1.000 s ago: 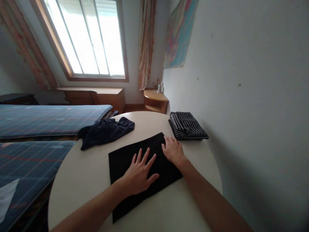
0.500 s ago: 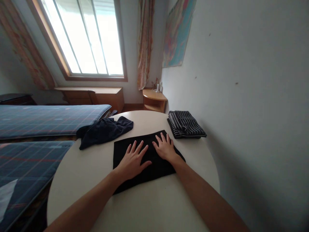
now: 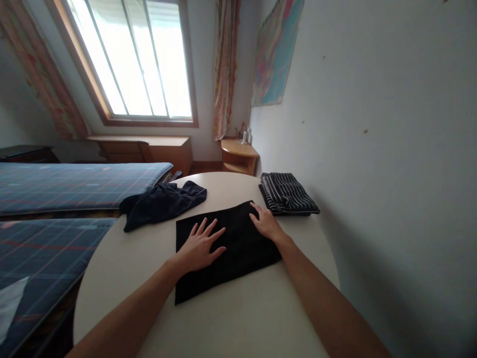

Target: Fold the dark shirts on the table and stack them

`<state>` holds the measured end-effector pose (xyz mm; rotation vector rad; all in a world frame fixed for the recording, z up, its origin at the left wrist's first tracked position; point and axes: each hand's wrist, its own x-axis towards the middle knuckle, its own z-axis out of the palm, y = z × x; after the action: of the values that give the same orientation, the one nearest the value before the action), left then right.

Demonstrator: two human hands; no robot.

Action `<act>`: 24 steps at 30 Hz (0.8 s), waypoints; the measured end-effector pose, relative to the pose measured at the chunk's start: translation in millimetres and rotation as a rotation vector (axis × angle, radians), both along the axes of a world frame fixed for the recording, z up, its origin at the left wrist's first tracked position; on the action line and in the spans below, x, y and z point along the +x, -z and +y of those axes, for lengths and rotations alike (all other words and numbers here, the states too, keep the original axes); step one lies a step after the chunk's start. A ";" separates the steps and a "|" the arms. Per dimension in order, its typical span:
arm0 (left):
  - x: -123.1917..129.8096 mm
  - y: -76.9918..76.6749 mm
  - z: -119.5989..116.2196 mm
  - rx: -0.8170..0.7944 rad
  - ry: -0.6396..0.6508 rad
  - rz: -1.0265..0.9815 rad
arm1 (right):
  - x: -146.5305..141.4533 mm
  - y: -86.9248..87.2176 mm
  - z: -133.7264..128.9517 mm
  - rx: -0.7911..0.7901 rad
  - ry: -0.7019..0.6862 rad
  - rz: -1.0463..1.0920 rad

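A black cloth, folded into a flat rough rectangle, lies on the round white table. My left hand rests on the cloth's left part, fingers spread and holding nothing. At the cloth's upper right edge is my right hand, its thumb and forefinger apart over the fabric; its other fingers are partly hidden. Just beyond my right hand sits a folded stack of black cloth with white stripes. A crumpled dark navy cloth lies at the table's back left.
Two beds with blue plaid mattresses stand to the left, one partly under the table's left edge in view. A white wall runs close along the right. A desk and a small corner shelf stand beyond the table.
My right hand has moved right, from the middle of the black cloth's right part to its upper right edge. My left hand has shifted slightly left.
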<state>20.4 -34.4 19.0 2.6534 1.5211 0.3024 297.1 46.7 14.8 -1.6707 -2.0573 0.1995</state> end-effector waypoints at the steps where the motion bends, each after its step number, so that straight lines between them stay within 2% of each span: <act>1: 0.2 0.9 -0.3 0.001 0.001 -0.001 | 0.0 1.2 2.3 -0.004 -0.018 -0.003; 8: 1.0 2.0 -1.8 -0.026 -0.030 0.011 | 5.7 3.2 5.7 0.052 -0.044 0.097; 16: 2.0 -3.1 -1.7 -0.016 -0.053 0.013 | 7.6 -13.2 -1.0 0.178 0.025 0.188; 20: 2.5 -8.7 -5.3 0.001 -0.012 0.002 | 7.5 -11.3 -5.7 0.073 0.103 0.067; 24: 13.3 -18.7 -18.8 0.039 0.169 -0.021 | 7.8 -9.5 -10.1 -0.035 0.192 -0.026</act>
<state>33.7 -53.2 37.7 2.7765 1.2868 0.3504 304.9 36.6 24.3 -1.8886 -1.9065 0.1508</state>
